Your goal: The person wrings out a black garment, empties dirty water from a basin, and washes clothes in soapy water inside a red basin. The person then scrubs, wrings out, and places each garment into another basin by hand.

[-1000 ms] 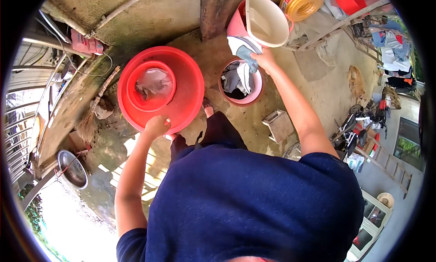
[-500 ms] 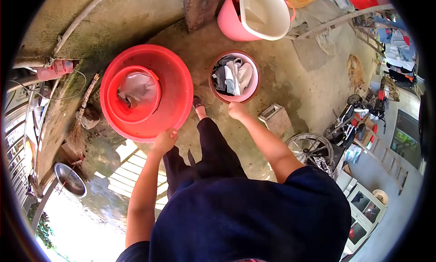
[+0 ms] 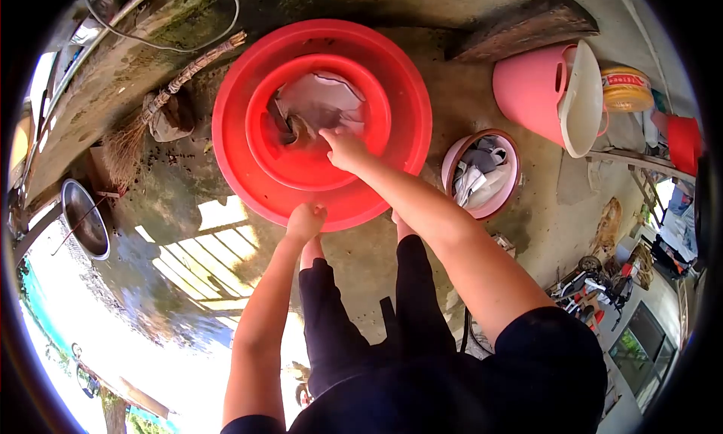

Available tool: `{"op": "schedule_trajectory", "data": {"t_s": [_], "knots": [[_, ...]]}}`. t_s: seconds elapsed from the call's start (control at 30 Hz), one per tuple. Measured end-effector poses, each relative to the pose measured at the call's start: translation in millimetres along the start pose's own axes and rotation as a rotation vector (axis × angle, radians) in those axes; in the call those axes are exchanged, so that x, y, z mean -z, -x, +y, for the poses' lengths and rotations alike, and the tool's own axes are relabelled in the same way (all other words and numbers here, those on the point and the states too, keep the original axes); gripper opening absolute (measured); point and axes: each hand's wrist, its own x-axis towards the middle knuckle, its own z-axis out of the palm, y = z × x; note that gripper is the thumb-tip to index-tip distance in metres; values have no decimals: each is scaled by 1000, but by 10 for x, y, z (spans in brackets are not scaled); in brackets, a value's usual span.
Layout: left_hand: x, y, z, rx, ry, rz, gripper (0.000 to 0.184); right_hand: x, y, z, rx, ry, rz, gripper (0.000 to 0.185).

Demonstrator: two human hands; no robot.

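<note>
My right hand [image 3: 345,149] is over the smaller red basin [image 3: 374,129], its index finger stretched out near the wet, pale greyish cloth [image 3: 320,95] inside. No cloth shows between its fingers. This basin sits within a large, wide red tub [image 3: 410,95]. My left hand [image 3: 306,220] is at the tub's near rim with its fingers curled in; nothing shows in them, and whether it touches the rim is unclear. To the right of the tub stands a pink bucket [image 3: 452,163] with a brown rim, holding grey and white clothes [image 3: 482,170].
A straw broom [image 3: 166,103] leans at the left, with a metal bowl [image 3: 84,219] below it. Towards the upper right are a wooden block [image 3: 527,29], a tall pink basket [image 3: 527,88] and a coiled yellow hose [image 3: 626,89]. Motorbikes stand farther right.
My view has turned to the left, towards the tub. My right hand has left the side of the pink bucket and reached over the red basin. My left hand stays by the tub's rim.
</note>
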Motion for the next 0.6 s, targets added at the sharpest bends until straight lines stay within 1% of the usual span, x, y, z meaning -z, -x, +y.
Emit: {"op": "schedule_trajectory", "data": {"t_s": [0.03, 0.07, 0.13, 0.17, 0.23, 0.27, 0.3, 0.33, 0.37, 0.4, 0.43, 0.47, 0.53, 0.57, 0.6], "knots": [[52, -115, -132, 26, 71, 36, 19, -166, -245, -85, -7, 75, -20, 47], [128, -197, -182, 37, 77, 32, 19, -339, -469, -169, -7, 75, -33, 47], [207, -327, -247, 80, 232, 39, 16, -693, -827, -279, 210, 406, 145, 57], [202, -397, -305, 91, 238, 31, 16, -850, -939, -279, 207, 405, 130, 57], [174, -487, -382, -7, 499, 64, 16, -1109, -1081, -244, 83, 438, 182, 55], [191, -512, -387, -3, 509, 60, 16, -1396, -1263, -47, 81, 444, 173, 55], [222, -534, -363, 53, 636, 19, 16, -1825, -1520, 314, 7, 174, 203, 51], [248, -544, -330, 108, 766, -22, 16, -2048, -1651, 525, -68, -93, 229, 46], [271, -555, -285, 107, 784, -22, 16, -1746, -1416, 441, -20, -570, 102, 41], [310, -575, -235, 149, 880, 52, 19, -1388, -1155, 318, -38, -1042, -31, 36], [353, -605, -194, 191, 975, 129, 24, -1243, -1021, 273, -131, -673, -13, 33], [392, -661, -164, 183, 991, 136, 24, -1085, -898, 220, -209, -299, 12, 31], [433, -827, -124, 386, 1107, 255, 36, -798, -451, 60, -2, -400, 221, 30], [407, -952, -188, 437, 1110, 252, 46, -710, -294, -2, 13, -566, 249, 29], [445, -1024, -148, 434, 1126, 256, 46, -606, -155, -70, 29, -734, 278, 30]]}}
